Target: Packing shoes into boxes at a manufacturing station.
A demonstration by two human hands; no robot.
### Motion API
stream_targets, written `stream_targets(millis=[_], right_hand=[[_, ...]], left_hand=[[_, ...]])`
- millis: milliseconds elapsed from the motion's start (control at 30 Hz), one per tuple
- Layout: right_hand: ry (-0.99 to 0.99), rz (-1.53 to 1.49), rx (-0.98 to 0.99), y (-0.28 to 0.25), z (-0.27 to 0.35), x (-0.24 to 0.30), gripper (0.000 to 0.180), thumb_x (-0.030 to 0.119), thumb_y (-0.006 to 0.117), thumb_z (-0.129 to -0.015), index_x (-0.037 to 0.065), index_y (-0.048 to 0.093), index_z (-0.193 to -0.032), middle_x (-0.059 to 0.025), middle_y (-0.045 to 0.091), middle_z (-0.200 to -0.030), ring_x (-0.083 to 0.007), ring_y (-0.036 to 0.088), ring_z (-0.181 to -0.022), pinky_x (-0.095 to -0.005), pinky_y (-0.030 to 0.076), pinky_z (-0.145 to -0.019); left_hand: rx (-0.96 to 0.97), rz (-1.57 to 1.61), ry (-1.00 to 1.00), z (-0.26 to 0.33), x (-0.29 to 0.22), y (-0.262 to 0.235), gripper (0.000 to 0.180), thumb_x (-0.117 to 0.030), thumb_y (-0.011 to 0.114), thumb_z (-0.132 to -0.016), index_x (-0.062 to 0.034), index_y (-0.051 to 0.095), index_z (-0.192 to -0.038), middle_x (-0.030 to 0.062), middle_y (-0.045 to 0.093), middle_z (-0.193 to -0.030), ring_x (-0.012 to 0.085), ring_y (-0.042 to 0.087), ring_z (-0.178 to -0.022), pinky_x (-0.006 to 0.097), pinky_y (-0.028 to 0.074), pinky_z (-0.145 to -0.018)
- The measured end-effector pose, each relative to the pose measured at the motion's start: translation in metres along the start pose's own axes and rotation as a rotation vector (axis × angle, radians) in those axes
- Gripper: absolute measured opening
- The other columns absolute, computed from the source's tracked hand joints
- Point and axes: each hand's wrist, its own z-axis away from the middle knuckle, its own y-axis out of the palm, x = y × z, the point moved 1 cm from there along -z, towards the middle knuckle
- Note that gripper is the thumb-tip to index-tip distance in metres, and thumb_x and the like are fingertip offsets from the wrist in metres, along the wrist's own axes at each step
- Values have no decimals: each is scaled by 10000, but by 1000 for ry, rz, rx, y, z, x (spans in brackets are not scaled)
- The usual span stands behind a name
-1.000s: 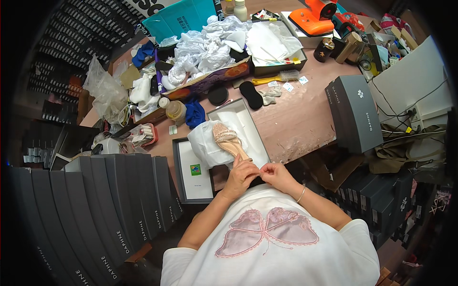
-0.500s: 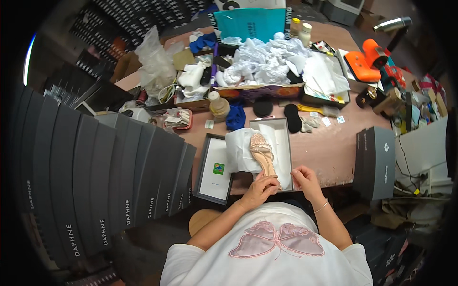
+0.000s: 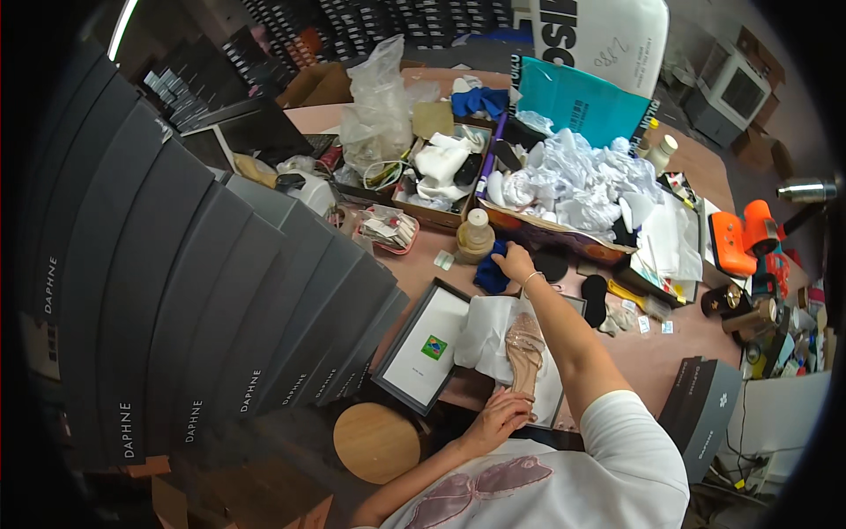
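A pale pink sandal [image 3: 526, 346] lies on white tissue paper [image 3: 490, 332] inside an open shoe box [image 3: 577, 306] at the table's near edge. My left hand [image 3: 496, 420] grips the sandal's heel end, fingers curled. My right arm stretches forward over the box, and my right hand [image 3: 515, 262] closes on a crumpled blue cloth [image 3: 486, 276] just beyond it. The box lid [image 3: 414, 366], white inside with a small green sticker, lies to the left of the box.
Dark grey shoe boxes [image 3: 176, 309] are stacked along the left. A round wooden stool [image 3: 375, 441] stands below the table edge. Beyond the cloth are a small jar [image 3: 476, 236], black pads [image 3: 595, 297] and a tray of crumpled white paper [image 3: 573, 185]. An orange tool [image 3: 745, 245] and a dark box [image 3: 705, 406] sit right.
My right hand has left the sandal's heel and reached forward to the blue cloth. My left hand stays at the heel. The view has swung to the left.
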Motion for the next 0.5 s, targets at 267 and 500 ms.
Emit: stream_targets(millis=[267, 500], right_hand=[[-278, -509, -348, -74, 72, 28, 260, 232, 653, -870, -23, 630, -824, -102, 598, -735, -199, 561, -648, -323, 452, -613], [-343, -1577, -691, -283, 243, 43, 149, 209, 565, -946, 68, 591, -906, -26, 641, -885, -129, 619, -772, -269, 514, -739]], left_hand=[[15, -56, 12, -9, 1, -2, 187, -89, 561, -879, -26, 633, -1040, 101, 621, -1143, 239, 542, -1157, 494, 237, -1087], [115, 40, 68, -27, 9, 7, 147, -107, 534, -919, -5, 633, -958, 132, 653, -946, 291, 607, -974, 502, 274, -1056]])
